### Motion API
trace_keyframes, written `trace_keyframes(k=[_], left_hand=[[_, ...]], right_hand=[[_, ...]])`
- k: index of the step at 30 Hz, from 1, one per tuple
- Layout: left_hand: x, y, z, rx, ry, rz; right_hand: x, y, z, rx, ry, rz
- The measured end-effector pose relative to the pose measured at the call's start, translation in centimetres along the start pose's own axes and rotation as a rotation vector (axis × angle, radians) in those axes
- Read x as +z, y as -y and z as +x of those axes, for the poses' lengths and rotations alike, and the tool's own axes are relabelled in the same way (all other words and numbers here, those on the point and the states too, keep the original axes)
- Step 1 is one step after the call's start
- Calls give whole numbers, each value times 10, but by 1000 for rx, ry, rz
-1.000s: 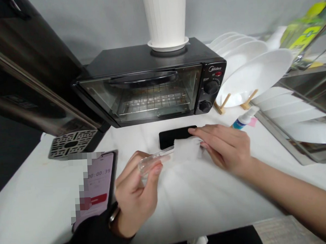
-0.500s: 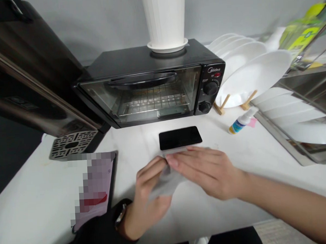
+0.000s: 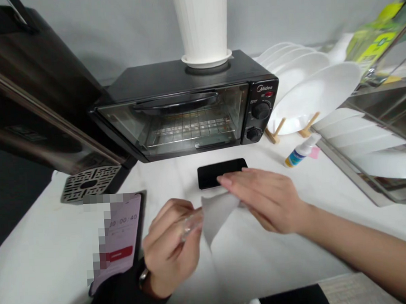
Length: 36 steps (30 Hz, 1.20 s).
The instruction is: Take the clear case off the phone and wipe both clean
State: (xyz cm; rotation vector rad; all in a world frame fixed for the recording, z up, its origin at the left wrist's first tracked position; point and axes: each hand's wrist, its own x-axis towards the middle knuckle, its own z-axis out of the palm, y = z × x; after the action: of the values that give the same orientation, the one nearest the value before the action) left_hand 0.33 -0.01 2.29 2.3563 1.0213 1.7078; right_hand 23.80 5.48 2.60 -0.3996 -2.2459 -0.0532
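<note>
My left hand (image 3: 170, 249) is closed around a clear transparent phone case (image 3: 190, 221), held just above the white counter (image 3: 42, 274). My right hand (image 3: 263, 198) presses a white wipe (image 3: 215, 213) against the case, its fingers extended and lying flat over the wipe. Just behind the hands, a black phone (image 3: 215, 173) lies face up on the counter in front of a black toaster oven (image 3: 187, 109).
A second phone (image 3: 120, 233) with a timer on its screen lies at the left. A small spray bottle (image 3: 300, 150) lies at the right, near a rack of white plates (image 3: 312, 92) and a metal dish rack (image 3: 379, 133). A white pot (image 3: 203, 25) stands on the oven.
My right hand slid the wipe towards me along the clear case, then back out towards the black phone. My left hand kept hold of the case, shifting slightly.
</note>
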Motion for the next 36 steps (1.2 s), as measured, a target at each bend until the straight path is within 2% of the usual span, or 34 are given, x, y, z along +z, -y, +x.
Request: trace_keyframes(k=[2,3,5,7,9,11,13,16,18,22,23,26,27,31,32,36], left_hand=[[0,1,1,-4,-60,45],[0,2,1,-19,-34,51],[1,3,0,-33,72,8],[1,2,-1,-4,153,-50],[1,1,0,25,126,-42],[0,0,3,11,51,31],[0,-2,7,-24,32,76],[0,-3,10,-15,136,13],[1,-4,10,2,150,2],[2,-4,9,6,122,97],[2,-5,9,13,129,84],[0,-6,8,36,167,-20],[0,-6,7,29,172,-22],[-3,-3,-1,-12,130,124],[-3,-3,-3,-3,117,135],[-5,0,-5,55,149,29]], right_hand=[[0,-2,0,116,-41,-38],[1,-2,1,144,-30,-43],[5,3,1,100,26,-33],[9,7,2,-17,79,-14],[11,6,2,-20,89,-23],[11,2,1,108,70,-36],[11,2,0,200,58,-27],[14,5,0,75,108,5],[16,4,-1,52,136,4],[20,3,-4,251,88,12],[20,5,-4,229,77,34],[21,11,-5,26,93,73],[21,11,-6,10,101,64],[20,8,-6,230,71,35],[19,9,-6,235,67,50],[20,17,-6,5,115,79]])
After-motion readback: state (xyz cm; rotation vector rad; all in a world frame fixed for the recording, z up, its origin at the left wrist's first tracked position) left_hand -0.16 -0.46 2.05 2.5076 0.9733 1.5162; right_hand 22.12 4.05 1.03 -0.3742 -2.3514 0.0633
